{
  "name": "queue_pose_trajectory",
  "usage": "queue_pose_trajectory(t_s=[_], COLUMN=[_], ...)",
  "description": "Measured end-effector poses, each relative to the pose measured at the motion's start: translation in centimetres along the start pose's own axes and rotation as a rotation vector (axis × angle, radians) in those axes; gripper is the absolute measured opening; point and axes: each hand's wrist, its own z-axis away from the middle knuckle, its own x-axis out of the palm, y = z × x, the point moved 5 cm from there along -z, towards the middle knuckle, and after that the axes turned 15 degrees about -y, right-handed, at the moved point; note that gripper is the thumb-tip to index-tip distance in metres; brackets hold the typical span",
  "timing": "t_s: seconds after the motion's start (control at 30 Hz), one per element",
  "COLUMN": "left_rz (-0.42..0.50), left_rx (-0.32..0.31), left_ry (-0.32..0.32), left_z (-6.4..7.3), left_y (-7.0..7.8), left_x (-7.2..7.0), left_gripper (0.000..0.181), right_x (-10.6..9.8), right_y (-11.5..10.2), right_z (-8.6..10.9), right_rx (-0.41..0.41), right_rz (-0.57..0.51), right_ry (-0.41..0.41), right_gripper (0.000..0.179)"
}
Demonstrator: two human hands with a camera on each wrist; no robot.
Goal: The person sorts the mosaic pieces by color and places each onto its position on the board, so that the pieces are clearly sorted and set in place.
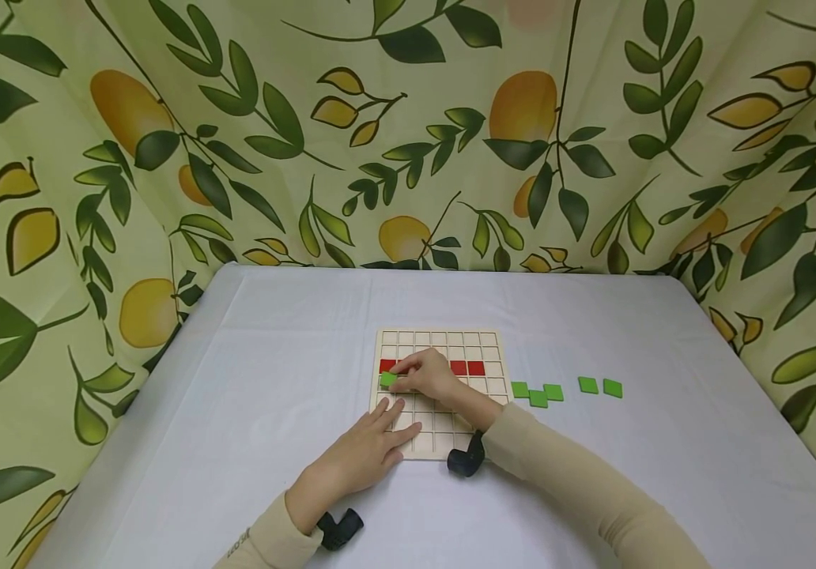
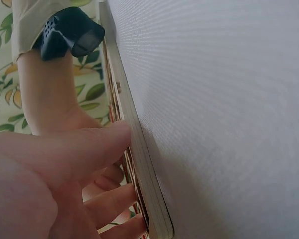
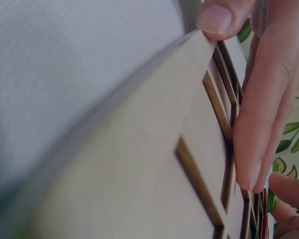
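1. Right hand (image 1: 428,373): its grip is narrow, with thumb and fingertips pinching a green tile (image 1: 388,380).
2. That held tile is at the left side of the pale gridded board (image 1: 488,340), just below the leftmost red tile (image 1: 387,366). Whether it sits down in its cell or is a little above it, I cannot tell.
3. Left hand (image 1: 361,450): its grip is wide, with straight, spread fingers resting on the lower left part of the board. Its thumb touches the board's near edge, as both wrist views show.
4. Two more red tiles, one (image 1: 459,367) beside the other (image 1: 476,368), lie further right along the same row as the leftmost red one; the stretch between is partly hidden behind the right hand.
5. Five loose green pieces lie right of the board on the worktop (image 1: 294,340). Three form a close cluster (image 1: 538,398) by the board's right edge; the other two, a nearer one (image 1: 588,385) and a farther one (image 1: 613,388), lie beyond, slightly apart from each other.
6. Both arms wear beige sleeves (image 1: 586,490), and a black device is strapped at the right wrist (image 1: 465,462) and another at the left (image 1: 340,529).
7. White cloth covers the worktop; behind hangs a curtain (image 1: 436,47) printed with leaves and orange fruit.
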Motion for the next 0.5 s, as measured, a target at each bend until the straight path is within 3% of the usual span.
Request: queue_pose_trajectory(t_s=[0.5], left_rz=[0.002], left_rx=[0.002], left_ry=[-0.006], left_z=[0.01], left_y=[-0.02], left_x=[0.16], left_gripper=[0.043], right_x=[0.49], right_y=[-0.43], right_z=[-0.07], right_rx=[0.031], right_rz=[0.051], right_ry=[0.046], right_gripper=[0.024])
